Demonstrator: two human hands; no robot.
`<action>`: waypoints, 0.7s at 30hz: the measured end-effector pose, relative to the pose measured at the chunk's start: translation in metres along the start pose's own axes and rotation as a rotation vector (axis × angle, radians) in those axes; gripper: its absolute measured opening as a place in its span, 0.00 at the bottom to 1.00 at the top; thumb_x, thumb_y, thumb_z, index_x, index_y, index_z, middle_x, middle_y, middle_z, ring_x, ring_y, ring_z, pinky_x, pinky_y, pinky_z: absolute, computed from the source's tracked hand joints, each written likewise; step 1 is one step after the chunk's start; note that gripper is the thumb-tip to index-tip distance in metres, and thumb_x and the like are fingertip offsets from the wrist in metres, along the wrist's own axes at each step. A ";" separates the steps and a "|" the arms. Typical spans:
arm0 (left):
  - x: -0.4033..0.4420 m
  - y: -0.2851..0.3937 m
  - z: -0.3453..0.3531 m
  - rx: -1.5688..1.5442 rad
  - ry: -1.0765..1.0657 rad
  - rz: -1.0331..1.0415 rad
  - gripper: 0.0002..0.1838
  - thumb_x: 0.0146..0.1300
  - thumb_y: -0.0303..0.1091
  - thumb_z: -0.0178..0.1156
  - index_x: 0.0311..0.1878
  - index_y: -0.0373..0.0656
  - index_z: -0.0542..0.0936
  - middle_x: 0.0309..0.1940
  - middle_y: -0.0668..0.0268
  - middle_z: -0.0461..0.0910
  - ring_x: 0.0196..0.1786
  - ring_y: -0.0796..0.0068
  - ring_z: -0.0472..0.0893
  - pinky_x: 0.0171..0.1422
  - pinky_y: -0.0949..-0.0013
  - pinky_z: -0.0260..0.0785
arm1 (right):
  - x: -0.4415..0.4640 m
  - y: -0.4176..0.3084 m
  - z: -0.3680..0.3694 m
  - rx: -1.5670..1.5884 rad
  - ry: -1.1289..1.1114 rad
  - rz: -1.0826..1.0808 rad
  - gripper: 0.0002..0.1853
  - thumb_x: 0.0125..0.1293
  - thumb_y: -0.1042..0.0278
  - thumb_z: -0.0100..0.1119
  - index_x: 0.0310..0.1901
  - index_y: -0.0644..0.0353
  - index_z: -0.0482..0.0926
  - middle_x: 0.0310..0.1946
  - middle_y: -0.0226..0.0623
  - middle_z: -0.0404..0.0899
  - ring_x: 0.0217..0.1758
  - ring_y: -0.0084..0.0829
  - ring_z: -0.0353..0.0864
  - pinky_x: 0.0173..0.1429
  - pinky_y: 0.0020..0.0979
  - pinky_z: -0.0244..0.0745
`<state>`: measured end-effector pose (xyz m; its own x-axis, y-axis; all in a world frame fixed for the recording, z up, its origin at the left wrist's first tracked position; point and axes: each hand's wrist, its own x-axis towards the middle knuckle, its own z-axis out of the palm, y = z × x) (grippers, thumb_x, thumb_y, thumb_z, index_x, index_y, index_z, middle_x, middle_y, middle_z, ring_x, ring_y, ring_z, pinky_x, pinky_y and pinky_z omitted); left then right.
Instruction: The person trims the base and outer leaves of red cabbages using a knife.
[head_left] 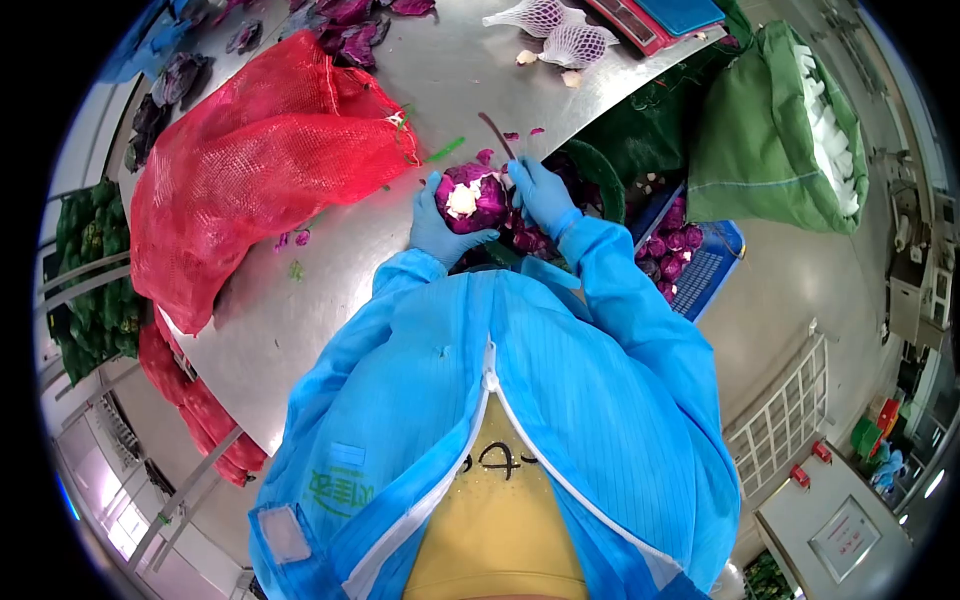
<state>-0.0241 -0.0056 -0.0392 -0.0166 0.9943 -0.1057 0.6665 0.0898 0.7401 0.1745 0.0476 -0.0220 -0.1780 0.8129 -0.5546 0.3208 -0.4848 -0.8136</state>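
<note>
A red cabbage (487, 207) with a pale cut stem end facing up rests in my left hand (437, 222), whose gloved fingers curl round its left and lower side. My right hand (543, 197), also in a blue glove, is closed on a knife (495, 134) at the cabbage's right side. The knife's thin dark length points up and left, seen nearly edge-on. My right fingers partly hide the handle. Small purple leaf scraps lie on the metal table (330, 255) just beyond the cabbage.
A full red mesh sack (262, 165) lies on the table to the left. White foam nets (575, 46) and a red scale (640, 22) are at the back. To the right stand a dark green bin (606, 182), a blue crate (712, 270) of red cabbages and a green sack (750, 150).
</note>
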 end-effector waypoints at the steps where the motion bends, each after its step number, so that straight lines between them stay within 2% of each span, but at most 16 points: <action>1: 0.001 -0.001 0.000 0.008 -0.007 -0.004 0.71 0.24 0.57 0.81 0.70 0.37 0.51 0.59 0.50 0.62 0.62 0.52 0.66 0.68 0.57 0.61 | -0.008 0.004 0.005 -0.087 0.022 -0.068 0.30 0.69 0.42 0.46 0.64 0.55 0.67 0.34 0.49 0.83 0.28 0.35 0.82 0.38 0.36 0.77; 2: 0.001 -0.001 0.000 0.006 -0.002 -0.009 0.71 0.24 0.57 0.81 0.70 0.37 0.51 0.59 0.50 0.62 0.62 0.52 0.66 0.68 0.57 0.61 | -0.013 0.007 0.009 -0.173 0.045 -0.137 0.29 0.70 0.43 0.45 0.66 0.52 0.65 0.33 0.51 0.82 0.28 0.37 0.82 0.39 0.36 0.77; 3: 0.001 0.000 0.000 -0.006 -0.001 -0.002 0.70 0.25 0.56 0.81 0.71 0.38 0.51 0.59 0.51 0.62 0.62 0.52 0.66 0.68 0.57 0.62 | -0.016 0.011 0.012 -0.178 0.038 -0.177 0.29 0.71 0.43 0.42 0.68 0.48 0.63 0.33 0.55 0.81 0.31 0.43 0.83 0.42 0.40 0.76; 9: 0.001 0.005 -0.003 -0.014 -0.031 -0.021 0.69 0.27 0.54 0.81 0.70 0.37 0.50 0.60 0.50 0.61 0.62 0.52 0.67 0.68 0.58 0.62 | -0.009 0.019 0.019 -0.345 0.106 -0.253 0.28 0.72 0.40 0.35 0.67 0.44 0.63 0.38 0.58 0.80 0.41 0.55 0.81 0.47 0.48 0.74; 11: 0.001 0.004 -0.002 -0.002 -0.040 -0.029 0.69 0.27 0.54 0.81 0.70 0.37 0.51 0.59 0.50 0.61 0.61 0.51 0.67 0.67 0.57 0.62 | -0.010 0.017 0.018 -0.399 0.112 -0.236 0.28 0.72 0.40 0.35 0.67 0.44 0.63 0.38 0.57 0.80 0.42 0.55 0.80 0.47 0.49 0.74; 13: 0.001 0.001 -0.001 0.012 -0.016 -0.007 0.69 0.25 0.55 0.81 0.69 0.32 0.52 0.58 0.50 0.62 0.62 0.53 0.66 0.67 0.60 0.62 | -0.011 0.013 0.018 -0.455 0.114 -0.222 0.28 0.72 0.40 0.34 0.67 0.43 0.63 0.39 0.57 0.80 0.43 0.55 0.80 0.47 0.50 0.74; 19: -0.002 0.005 -0.001 0.076 -0.027 -0.007 0.70 0.26 0.60 0.79 0.70 0.33 0.51 0.58 0.49 0.63 0.61 0.52 0.67 0.66 0.59 0.62 | -0.015 -0.006 0.019 -0.691 0.176 -0.155 0.26 0.72 0.41 0.33 0.67 0.37 0.63 0.37 0.54 0.81 0.41 0.53 0.81 0.44 0.50 0.75; 21: -0.003 0.010 0.000 0.072 -0.016 -0.016 0.69 0.26 0.56 0.80 0.70 0.34 0.51 0.58 0.49 0.63 0.61 0.51 0.67 0.66 0.57 0.63 | -0.011 -0.002 0.020 -0.697 0.216 -0.182 0.25 0.72 0.41 0.34 0.66 0.36 0.64 0.36 0.51 0.81 0.40 0.52 0.81 0.43 0.50 0.75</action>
<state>-0.0177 -0.0077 -0.0316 -0.0167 0.9916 -0.1280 0.7185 0.1010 0.6882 0.1567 0.0336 -0.0178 -0.1208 0.9409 -0.3164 0.8310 -0.0785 -0.5507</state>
